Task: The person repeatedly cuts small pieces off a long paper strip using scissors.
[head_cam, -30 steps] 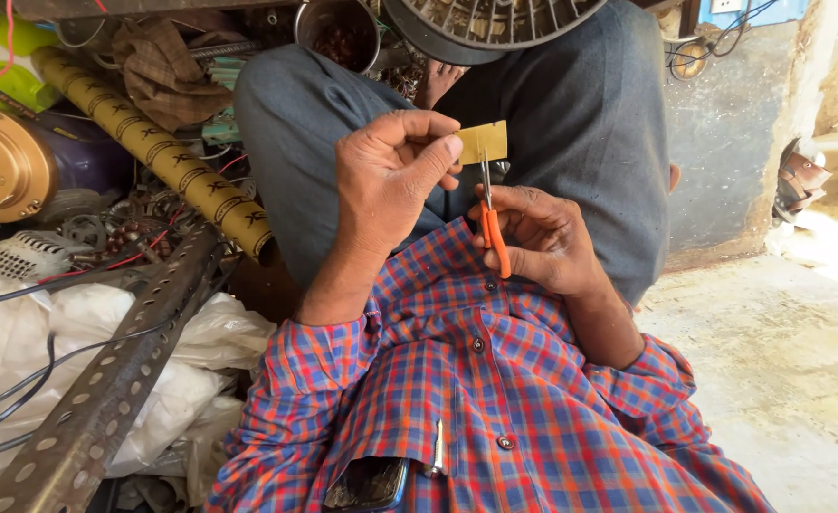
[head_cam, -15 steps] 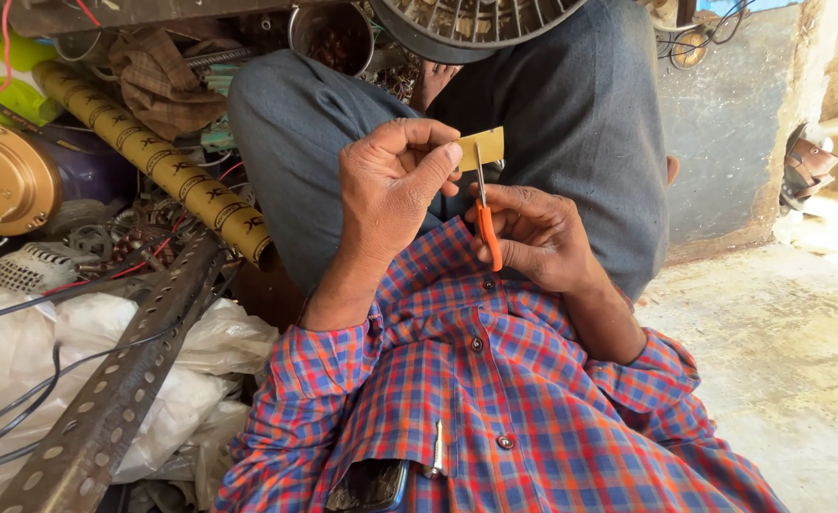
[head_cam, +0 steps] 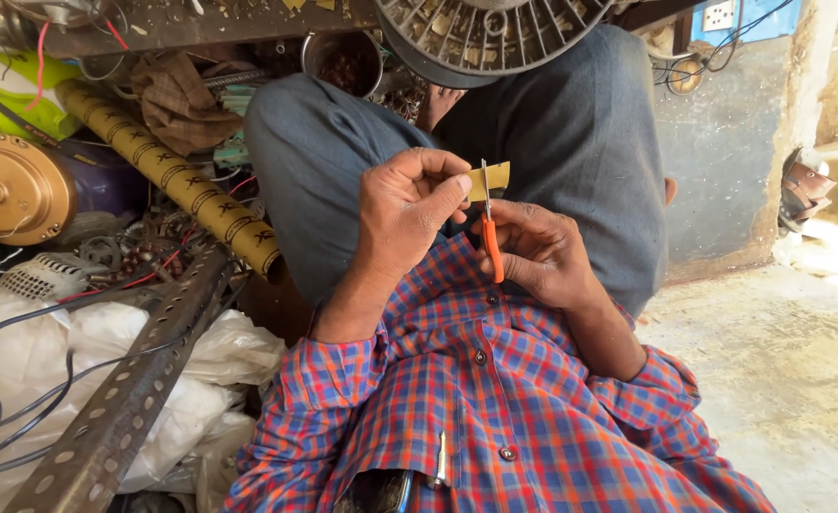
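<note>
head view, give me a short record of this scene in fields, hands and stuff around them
left hand: pinches a small yellow card piece
right hand: holds orange-handled scissors, blades up at the card
posture: seated, grey trousers, plaid shirt
above the knees: round slotted fan part
left side: yellow printed tube, perforated metal angle bar, brass-coloured disc, white plastic bags
right side: concrete floor

I can't see the scissors' (head_cam: 491,237) handles, buried in my right hand (head_cam: 542,256). My left fingers (head_cam: 443,199) cover part of the yellow strip (head_cam: 497,177). The fan guard (head_cam: 490,33) runs off the far edge.
</note>
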